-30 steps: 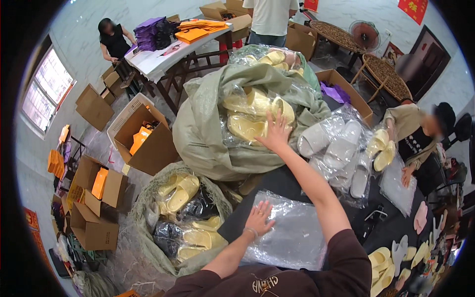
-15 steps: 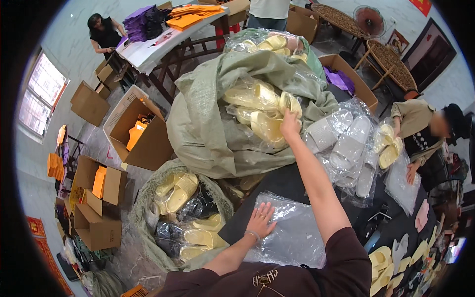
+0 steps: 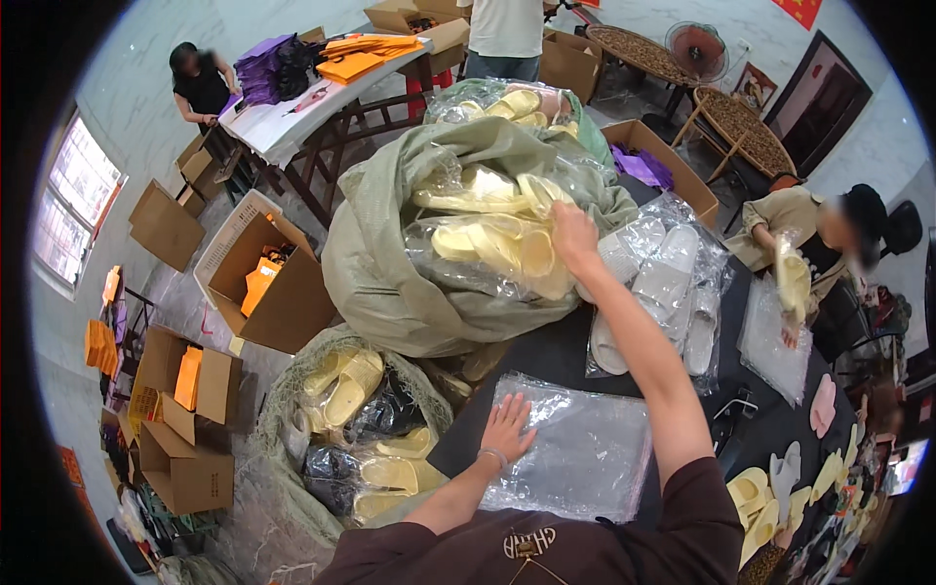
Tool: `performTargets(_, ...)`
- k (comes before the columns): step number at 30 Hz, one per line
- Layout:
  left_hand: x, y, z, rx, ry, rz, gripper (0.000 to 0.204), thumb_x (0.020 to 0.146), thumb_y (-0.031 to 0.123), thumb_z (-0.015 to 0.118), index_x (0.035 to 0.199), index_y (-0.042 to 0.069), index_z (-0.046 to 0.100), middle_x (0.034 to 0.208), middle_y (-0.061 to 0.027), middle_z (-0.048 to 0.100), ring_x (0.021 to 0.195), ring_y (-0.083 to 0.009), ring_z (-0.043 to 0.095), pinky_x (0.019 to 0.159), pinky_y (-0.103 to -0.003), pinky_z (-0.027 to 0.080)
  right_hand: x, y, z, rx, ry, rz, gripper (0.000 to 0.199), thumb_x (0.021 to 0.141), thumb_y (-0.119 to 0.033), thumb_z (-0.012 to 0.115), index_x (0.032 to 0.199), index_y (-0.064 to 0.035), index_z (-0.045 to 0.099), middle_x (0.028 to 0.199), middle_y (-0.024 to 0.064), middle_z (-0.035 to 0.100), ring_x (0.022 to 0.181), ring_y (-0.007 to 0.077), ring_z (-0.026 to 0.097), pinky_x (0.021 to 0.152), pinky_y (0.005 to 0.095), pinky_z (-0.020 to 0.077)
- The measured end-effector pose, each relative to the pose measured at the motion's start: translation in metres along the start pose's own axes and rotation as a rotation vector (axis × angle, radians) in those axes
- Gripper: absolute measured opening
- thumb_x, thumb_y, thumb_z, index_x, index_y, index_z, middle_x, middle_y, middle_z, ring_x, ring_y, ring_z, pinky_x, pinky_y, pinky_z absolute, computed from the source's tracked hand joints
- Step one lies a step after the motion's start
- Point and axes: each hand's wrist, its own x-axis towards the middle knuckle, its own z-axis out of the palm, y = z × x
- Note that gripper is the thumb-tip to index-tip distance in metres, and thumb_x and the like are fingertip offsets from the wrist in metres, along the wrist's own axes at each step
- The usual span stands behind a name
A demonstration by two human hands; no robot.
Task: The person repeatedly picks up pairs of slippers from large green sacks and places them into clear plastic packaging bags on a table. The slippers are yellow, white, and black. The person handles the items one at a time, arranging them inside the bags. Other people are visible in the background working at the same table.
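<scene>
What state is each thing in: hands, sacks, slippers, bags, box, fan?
Large grey-green woven sack: open, filled
Pale yellow slippers inside it: wrapped in clear plastic
Flat clear plastic bags: stacked
Left hand: open, flat on that stack
Right hand: closed on those slippers
Smaller green woven sack: open
Pale grey slippers: bagged
Brown cardboard box left of large sack: open
Round red fan: cannot tell if spinning

- Bag stack [image 3: 585,453] on the surface [image 3: 546,359] — left hand [image 3: 507,429] on its left edge
- Middle sack [image 3: 375,273] behind the stack, bagged slippers [image 3: 492,244] in its mouth — right hand [image 3: 575,234] at their right side
- Near sack [image 3: 275,429] left of the stack, packed slippers [image 3: 356,385] inside
- Wrapped slippers [image 3: 668,268] on the surface, right of middle sack
- Carton [image 3: 290,317] left of middle sack, behind near sack
</scene>
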Motion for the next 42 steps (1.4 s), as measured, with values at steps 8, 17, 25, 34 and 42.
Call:
performTargets(8, -0.002, 0.002, 0.002, -0.004, -0.004, 0.009, 0.065, 0.089, 0.046, 0.045, 0.143, 0.013, 0.030, 0.153, -0.0078, 0.016, 0.141, -0.0258, 0.012, 0.112, -0.043, 0.014, -0.002, -0.001, -0.161, -0.253, 0.042, -0.154, 0.014, 0.084, -0.007, 0.047, 0.092, -0.0082, 0.058, 0.096, 0.0131, 0.061, 0.080, 0.0329, 0.064, 0.068, 0.0426, 0.0515)
performTargets(17, -0.002, 0.006, 0.001, 0.012, -0.012, -0.002, 0.064, 0.090, 0.045, 0.043, 0.143, 0.013, 0.029, 0.152, -0.0084, 0.017, 0.141, -0.0260, 0.012, 0.113, -0.042, 0.013, -0.047, 0.157, -0.229, -0.581, 0.318, -0.257, 0.018, 0.081, -0.006, 0.050, 0.098, -0.0074, 0.054, 0.117, 0.0066, 0.057, 0.092, 0.0314, 0.060, 0.072, 0.0391, 0.0517)
performTargets(25, -0.003, 0.002, 0.004, 0.016, 0.015, -0.016, 0.065, 0.087, 0.046, 0.049, 0.142, 0.015, 0.033, 0.152, -0.0071, 0.019, 0.141, -0.0256, 0.015, 0.112, -0.044, 0.015, -0.155, 0.279, -0.100, -0.354, -0.100, 0.359, 0.048, 0.079, -0.002, 0.047, 0.127, -0.0066, 0.044, 0.129, 0.0151, 0.050, 0.115, 0.0343, 0.050, 0.094, 0.0408, 0.0428)
performTargets(34, 0.000, 0.003, 0.000, 0.009, -0.019, -0.023, 0.064, 0.088, 0.047, 0.047, 0.141, 0.014, 0.033, 0.152, -0.0074, 0.018, 0.141, -0.0251, 0.015, 0.112, -0.043, 0.015, -0.093, 0.245, -0.144, -0.426, -0.494, 0.462, 0.033, 0.075, -0.011, 0.053, 0.106, -0.0017, 0.061, 0.101, 0.0241, 0.063, 0.097, 0.0366, 0.061, 0.084, 0.0429, 0.0476)
performTargets(42, 0.003, 0.000, -0.002, -0.004, -0.010, -0.031, 0.063, 0.087, 0.046, 0.048, 0.140, 0.013, 0.036, 0.152, -0.0081, 0.019, 0.140, -0.0264, 0.016, 0.111, -0.044, 0.017, -0.015, 0.014, -0.001, 0.052, -0.235, -0.342, 0.065, 0.074, -0.024, 0.070, 0.133, -0.0143, 0.043, 0.135, 0.0176, 0.043, 0.122, 0.0356, 0.043, 0.099, 0.0438, 0.0372)
